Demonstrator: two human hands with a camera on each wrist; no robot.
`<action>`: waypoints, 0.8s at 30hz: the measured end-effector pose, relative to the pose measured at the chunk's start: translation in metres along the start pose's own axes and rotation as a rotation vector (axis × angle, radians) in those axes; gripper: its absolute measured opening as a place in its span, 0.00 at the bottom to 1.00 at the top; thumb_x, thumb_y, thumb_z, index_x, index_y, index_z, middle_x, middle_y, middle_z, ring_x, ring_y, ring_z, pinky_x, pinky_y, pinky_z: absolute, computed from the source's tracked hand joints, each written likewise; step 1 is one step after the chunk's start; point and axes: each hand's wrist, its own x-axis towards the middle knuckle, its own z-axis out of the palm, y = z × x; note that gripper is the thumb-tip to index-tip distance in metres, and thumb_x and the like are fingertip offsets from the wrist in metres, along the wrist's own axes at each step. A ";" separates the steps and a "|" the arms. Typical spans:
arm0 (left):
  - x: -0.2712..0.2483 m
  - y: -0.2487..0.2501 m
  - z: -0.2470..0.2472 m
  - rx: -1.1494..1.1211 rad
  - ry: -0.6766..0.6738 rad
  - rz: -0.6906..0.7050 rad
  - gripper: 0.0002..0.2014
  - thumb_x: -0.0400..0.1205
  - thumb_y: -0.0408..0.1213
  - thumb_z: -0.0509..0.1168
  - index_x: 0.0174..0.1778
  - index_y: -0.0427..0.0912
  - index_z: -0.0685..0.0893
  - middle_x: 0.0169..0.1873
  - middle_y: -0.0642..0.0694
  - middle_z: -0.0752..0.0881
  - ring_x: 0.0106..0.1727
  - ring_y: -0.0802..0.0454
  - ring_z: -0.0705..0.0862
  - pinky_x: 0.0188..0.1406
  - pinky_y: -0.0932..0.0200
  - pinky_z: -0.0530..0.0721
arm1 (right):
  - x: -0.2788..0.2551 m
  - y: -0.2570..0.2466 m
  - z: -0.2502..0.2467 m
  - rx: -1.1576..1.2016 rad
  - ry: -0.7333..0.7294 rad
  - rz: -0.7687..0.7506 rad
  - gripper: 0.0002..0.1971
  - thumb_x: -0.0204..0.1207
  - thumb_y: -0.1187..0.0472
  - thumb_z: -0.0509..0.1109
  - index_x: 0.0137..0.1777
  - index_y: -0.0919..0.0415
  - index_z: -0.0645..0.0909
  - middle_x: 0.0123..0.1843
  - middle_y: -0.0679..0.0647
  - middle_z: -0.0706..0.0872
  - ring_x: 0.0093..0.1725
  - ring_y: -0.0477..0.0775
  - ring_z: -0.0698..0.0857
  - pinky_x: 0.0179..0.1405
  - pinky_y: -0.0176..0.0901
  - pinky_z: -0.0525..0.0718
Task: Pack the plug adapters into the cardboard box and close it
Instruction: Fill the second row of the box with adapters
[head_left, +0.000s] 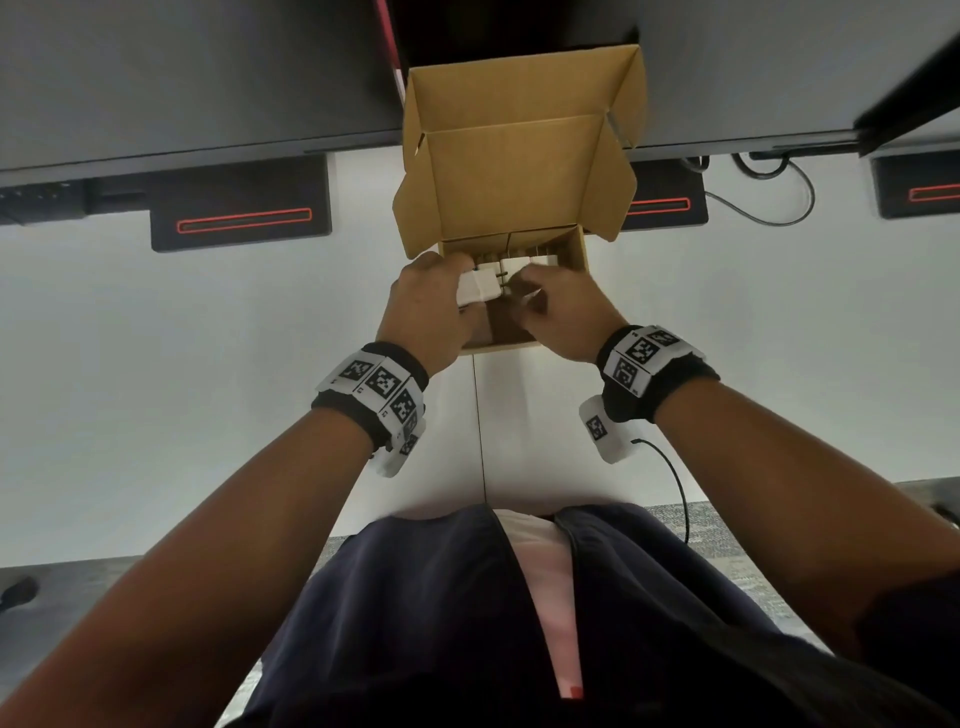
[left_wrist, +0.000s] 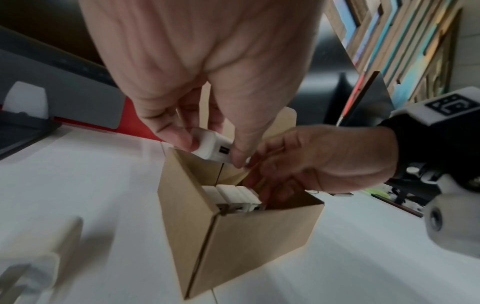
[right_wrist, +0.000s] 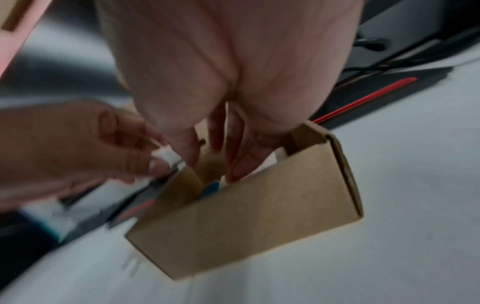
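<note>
Left arm: bare forearm reaching forward, a marker band round the wrist.
Left hand (head_left: 431, 306): back turned up, fingers (left_wrist: 179, 133) and thumb curled, pinching a white plug adapter (left_wrist: 213, 147).
Right arm: bare forearm reaching forward and inward, a marker band round the wrist.
Right hand (head_left: 563, 312): just beside the left hand, fingers (right_wrist: 241, 162) pointing down and loosely bent; what they touch cannot be told.

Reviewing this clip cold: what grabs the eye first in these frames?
The open cardboard box at the middle of the white table, its lid flap standing up at the far side. Right above its opening, the left hand pinches a white plug adapter, while the right hand reaches its fingers into the box. Inside, a row of white adapters is already packed side by side.
</note>
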 end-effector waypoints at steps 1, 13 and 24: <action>0.001 0.002 -0.001 0.002 0.008 0.013 0.13 0.77 0.39 0.74 0.56 0.43 0.85 0.46 0.43 0.87 0.45 0.49 0.79 0.48 0.56 0.80 | -0.002 -0.001 -0.003 0.076 0.094 0.013 0.19 0.75 0.57 0.76 0.66 0.56 0.80 0.57 0.52 0.87 0.47 0.51 0.90 0.42 0.33 0.83; 0.005 0.013 0.012 0.309 -0.202 0.120 0.08 0.78 0.44 0.66 0.45 0.44 0.86 0.45 0.46 0.85 0.53 0.42 0.79 0.55 0.44 0.74 | -0.002 0.000 -0.015 -0.316 -0.086 -0.043 0.11 0.76 0.64 0.74 0.57 0.62 0.84 0.48 0.54 0.82 0.46 0.55 0.81 0.48 0.41 0.79; -0.005 -0.005 0.032 0.498 -0.420 0.143 0.25 0.79 0.64 0.64 0.58 0.47 0.86 0.56 0.48 0.84 0.64 0.44 0.76 0.60 0.39 0.77 | 0.009 0.002 0.000 -0.370 -0.221 0.011 0.08 0.77 0.68 0.68 0.42 0.54 0.80 0.41 0.53 0.81 0.45 0.61 0.84 0.41 0.45 0.78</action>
